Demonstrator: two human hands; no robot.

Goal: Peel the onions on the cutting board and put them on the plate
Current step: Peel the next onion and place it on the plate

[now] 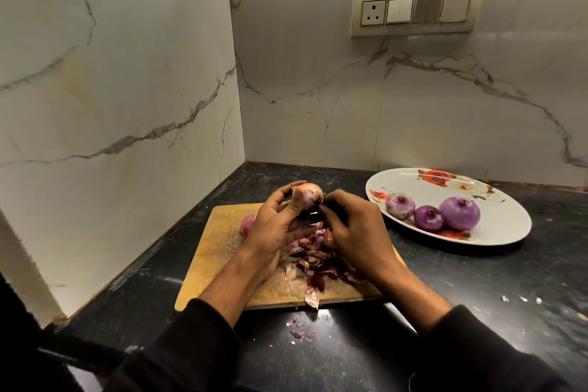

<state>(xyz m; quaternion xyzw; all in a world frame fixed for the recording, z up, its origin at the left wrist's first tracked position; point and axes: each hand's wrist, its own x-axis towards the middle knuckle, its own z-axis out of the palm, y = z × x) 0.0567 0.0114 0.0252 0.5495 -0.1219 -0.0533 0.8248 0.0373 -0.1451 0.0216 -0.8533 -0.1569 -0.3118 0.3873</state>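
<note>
Left hand [270,226] cups an onion [307,196] up over the board [219,248], probably so skins [315,254] drop there. Right hand [353,229] pinches at its side, maybe holding something dark, can't tell. Three peeled onions [432,210] sit on the plate [496,232], another onion [248,224] waits on the board.

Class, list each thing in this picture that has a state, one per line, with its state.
Held onion: partly peeled, gripped by left hand.
Right hand: pinching at it.
Board onion: unpeeled.
Three plate onions: peeled.
Cutting board: strewn with skins.
</note>
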